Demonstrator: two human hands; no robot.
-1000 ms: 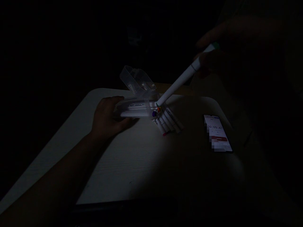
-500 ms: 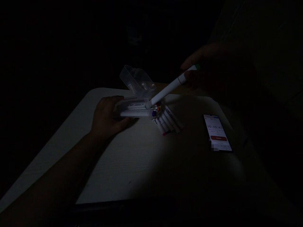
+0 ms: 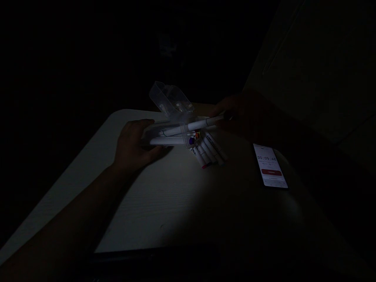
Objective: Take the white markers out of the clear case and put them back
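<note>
The scene is very dark. My left hand (image 3: pixel 133 143) grips the closed end of a clear plastic marker case (image 3: pixel 167 135) that lies on its side on the white table (image 3: pixel 164 196), its hinged lid (image 3: pixel 170 100) flipped up. My right hand (image 3: pixel 245 115), in shadow, pinches the back end of a white marker (image 3: pixel 195 126). Most of that marker's length lies inside the case's open mouth. Several more white markers (image 3: pixel 208 150) lie fanned out on the table just below the mouth.
A lit phone (image 3: pixel 270 166) showing a timer lies flat on the table to the right. The table's rounded far edge runs behind the case. Everything beyond the table is black.
My right hand came down and to the left, lowering the marker from a steep tilt to nearly level and sliding it into the case. My left hand stayed still.
</note>
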